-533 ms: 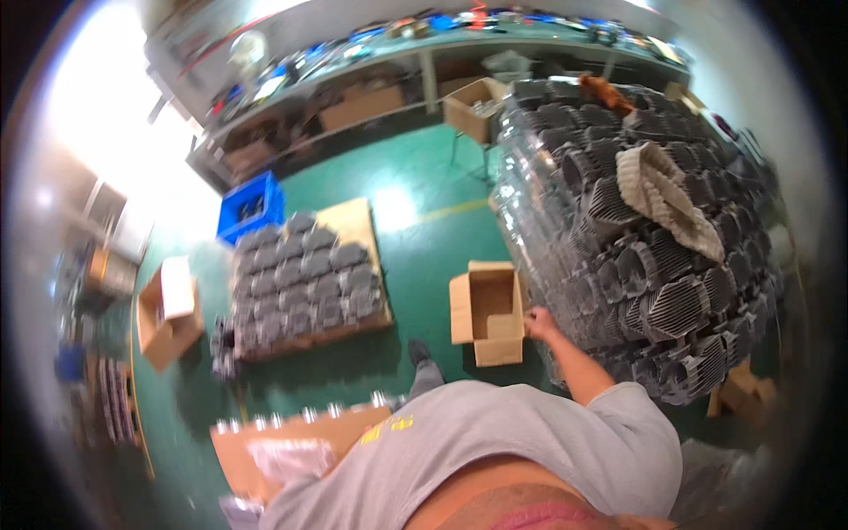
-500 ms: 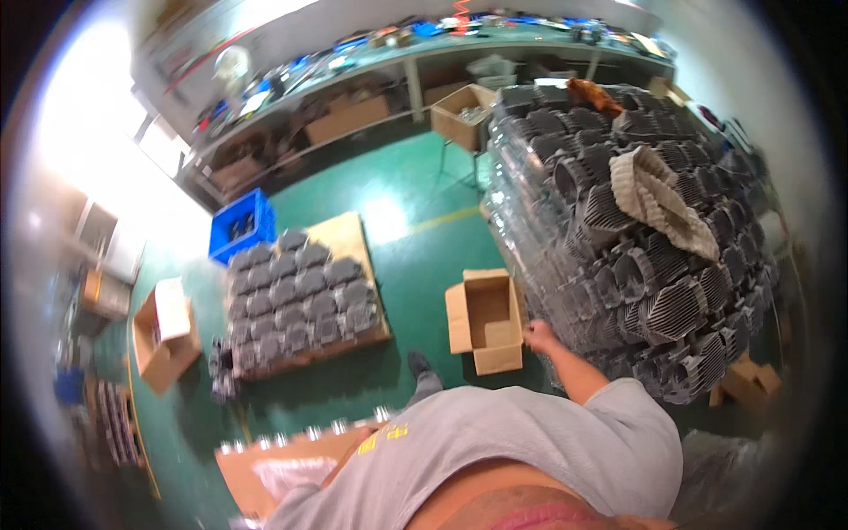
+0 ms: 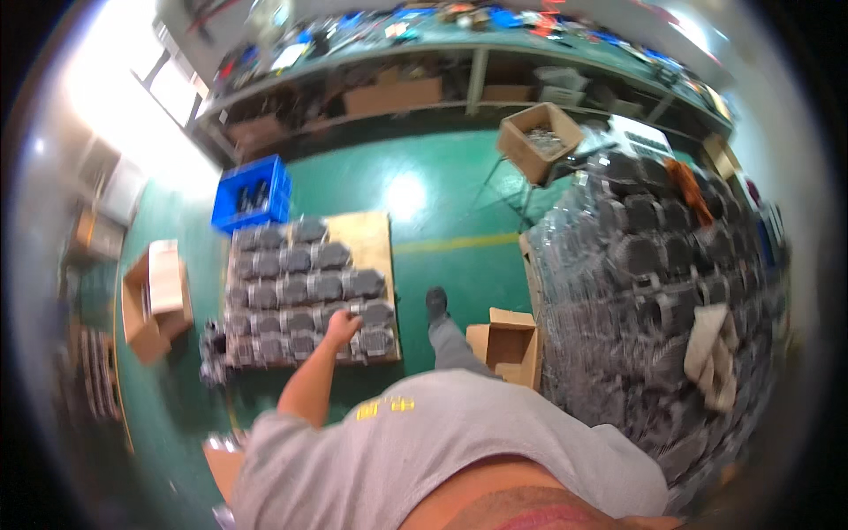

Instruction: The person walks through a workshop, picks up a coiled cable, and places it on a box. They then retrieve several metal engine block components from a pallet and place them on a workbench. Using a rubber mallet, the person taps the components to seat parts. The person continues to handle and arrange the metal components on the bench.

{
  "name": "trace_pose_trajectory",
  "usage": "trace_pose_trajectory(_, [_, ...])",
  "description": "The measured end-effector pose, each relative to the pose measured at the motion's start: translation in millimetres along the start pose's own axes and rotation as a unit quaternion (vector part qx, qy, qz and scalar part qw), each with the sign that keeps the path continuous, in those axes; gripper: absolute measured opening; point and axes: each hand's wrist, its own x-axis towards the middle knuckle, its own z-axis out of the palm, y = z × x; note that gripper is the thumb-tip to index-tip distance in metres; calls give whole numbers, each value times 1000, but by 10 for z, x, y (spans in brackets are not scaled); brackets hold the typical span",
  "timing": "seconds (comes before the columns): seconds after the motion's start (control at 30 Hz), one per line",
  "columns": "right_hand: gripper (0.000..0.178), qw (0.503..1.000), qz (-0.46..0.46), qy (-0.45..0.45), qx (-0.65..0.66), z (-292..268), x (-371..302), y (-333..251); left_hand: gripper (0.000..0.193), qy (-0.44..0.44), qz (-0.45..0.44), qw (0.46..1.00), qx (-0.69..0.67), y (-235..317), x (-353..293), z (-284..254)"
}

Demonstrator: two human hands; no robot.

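Observation:
My left hand (image 3: 342, 328) reaches out over the near rows of grey finned metal housings (image 3: 296, 290). Its fingers look curled closed, and whatever they may hold is too small or hidden to make out. The housings stand in several rows on a wooden pallet (image 3: 360, 233), whose far right corner is bare board. Neither my right hand nor its forearm shows. On my right, an open cardboard box (image 3: 512, 350) sits on the floor beside a tall stack of similar housings (image 3: 618, 291), partly wrapped in clear film.
A blue crate (image 3: 252, 196) with dark parts stands past the pallet's far left corner. Left of the pallet is another open carton (image 3: 156, 299). A box of small parts (image 3: 541, 141) rests on a stand ahead, before a long cluttered workbench (image 3: 389, 57). A cloth (image 3: 711, 353) lies on the stack.
My left arm has come up from beside the low carton and now extends over the pallet. My right hand, earlier by the open box, has left view. The whole view has shifted.

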Motion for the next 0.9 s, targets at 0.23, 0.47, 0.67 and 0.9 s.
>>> trace_pose_trajectory(0.23, [24,986,-48,-80,-136,-1190,1320,-1446,27,-10,-63,998,29,68,254,499])
trace_pose_trajectory(0.47, [23,960,-104,-43,-258,-2373,3450,-3769,26,50,-254,963,-70,516,234,339])
trace_pose_trajectory(0.67, [23,974,-218,-2,65,-2295,4884,-6506,33,43,-294,954,-38,271,983,462])
trace_pose_trajectory(0.9, [36,852,-458,-122,-225,-1447,5171,-8577,33,-37,-230,972,-8,701,2908,-77])
